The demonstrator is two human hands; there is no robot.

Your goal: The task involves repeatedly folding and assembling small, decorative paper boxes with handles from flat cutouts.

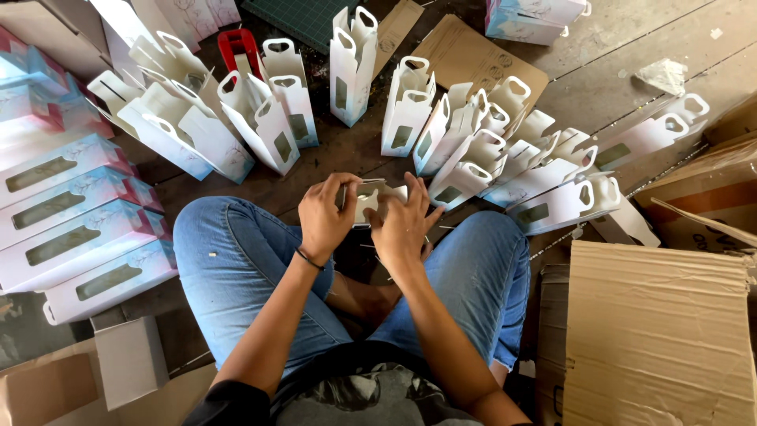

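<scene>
Left hand [323,214] and right hand [400,225] grip flat white card box [369,197]

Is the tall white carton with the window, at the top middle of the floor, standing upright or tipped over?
Upright. The tall white carton stands on its base on the wooden floor, handle cutouts at the top, while several cartons to its right lean or lie over.

I see my left hand [325,213] and right hand [402,225] gripping a small white carton [369,197] between my knees, with finished handled cartons [441,134] standing on the floor [599,87] just beyond it.
</scene>
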